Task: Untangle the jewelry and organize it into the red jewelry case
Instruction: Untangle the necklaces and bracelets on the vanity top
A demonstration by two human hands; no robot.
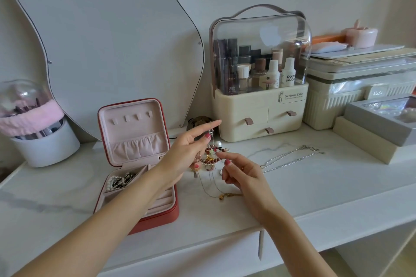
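**Tangle held up beside the open case**

While both hands work over the white desk (315, 198), biggest item is the wavy mirror (112, 40) on the back wall; next the clear-domed cosmetics organizer (261, 74) with cream drawers, right of centre; ribbed storage bins and boxes (360, 87) stacked at far right; brush holder (42, 132) with pink trim at far left.

red jewelry case (155, 216) sits left of centre, lid propped upright, pink lining showing; a beaded and pearl piece (119, 181) lies in its rear-left compartment; left forearm crosses above the front of the tray.

left hand (186, 153) raised just right of the case, thumb and a finger pinching a thin chain near its top, index straight out; jewelry tangle (212, 155) hangs from that pinch: red-brown beads, a white pearl, gold strands trailing onto the desk.

right hand (243, 175) just beside the tangle, fingers loosely curled, fingertips at the beads; cannot tell if it actually grips anything.

silver chains (290, 158) lie stretched out on the desk, right of the hands, apart from the tangle.
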